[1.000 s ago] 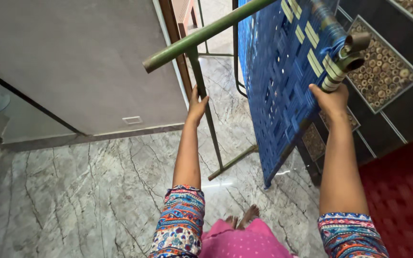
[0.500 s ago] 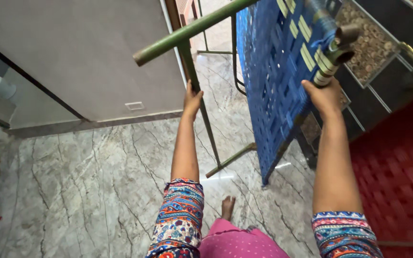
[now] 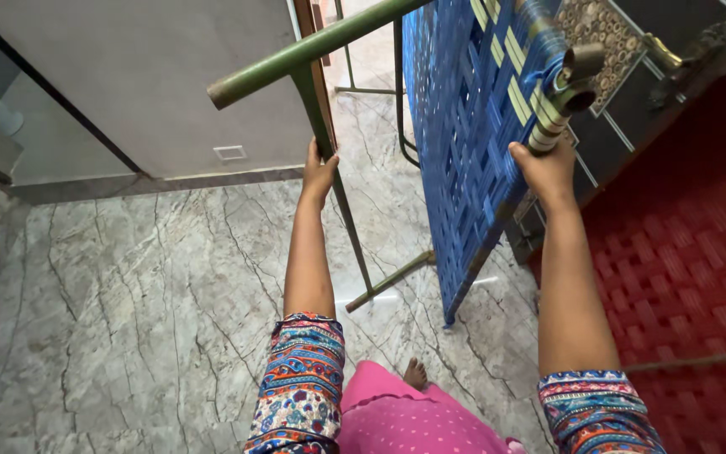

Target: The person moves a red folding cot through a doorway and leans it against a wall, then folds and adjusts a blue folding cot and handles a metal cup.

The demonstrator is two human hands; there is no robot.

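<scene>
- Gripping the folding cot's thin green metal leg (image 3: 338, 189), the left hand (image 3: 319, 174) is wrapped shut around the bar just below where it meets the thicker green crossbar (image 3: 313, 49).
- The right hand (image 3: 545, 170) is closed on the cot's side rail, just beneath the rail's open pipe end (image 3: 577, 74), where cream and blue webbing is wound around it.
- The cot (image 3: 464, 143) is tipped up on edge between the two arms, its blue woven bed nearly vertical and its lower corner near the marble floor (image 3: 128, 286).
- A red woven mat (image 3: 691, 244) lies to the right; a dark door with patterned inset panels (image 3: 598, 34) stands behind the cot.
- A bare foot (image 3: 414, 372) shows below, above a pink garment (image 3: 405, 420).
</scene>
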